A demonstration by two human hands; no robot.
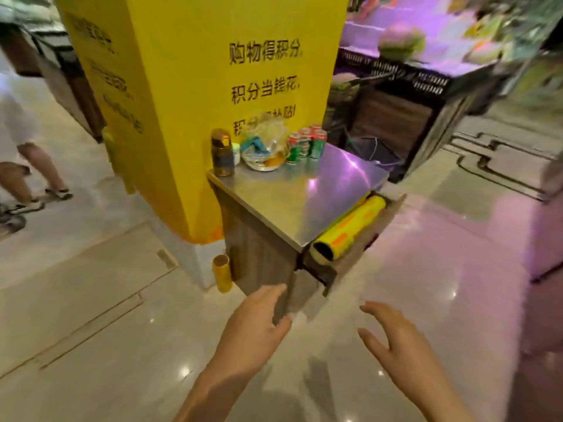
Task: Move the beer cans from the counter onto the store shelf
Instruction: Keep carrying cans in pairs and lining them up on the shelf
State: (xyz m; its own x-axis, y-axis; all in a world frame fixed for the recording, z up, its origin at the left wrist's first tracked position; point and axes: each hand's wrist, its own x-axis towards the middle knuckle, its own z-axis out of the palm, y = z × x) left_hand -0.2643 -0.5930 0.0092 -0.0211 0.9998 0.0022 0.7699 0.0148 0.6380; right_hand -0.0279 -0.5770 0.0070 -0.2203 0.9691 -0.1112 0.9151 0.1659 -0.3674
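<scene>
Several green and red beer cans [306, 145] stand upright in a tight cluster at the far side of a small steel counter [304, 196], against a yellow pillar. My left hand [256, 327] reaches forward below the counter's near corner, fingers straight, holding nothing. Off to its right, my right hand [396, 345] is also held out with spread fingers and is empty. Both hands are well short of the cans. No store shelf for the cans is plainly in view.
A dark flask [222, 152] and a clear bag of odds and ends [265, 149] stand left of the cans. A yellow film roll [347, 229] lies along the counter's right edge. The yellow pillar [195, 102] backs the counter. A person walks at far left. Produce crates at upper right.
</scene>
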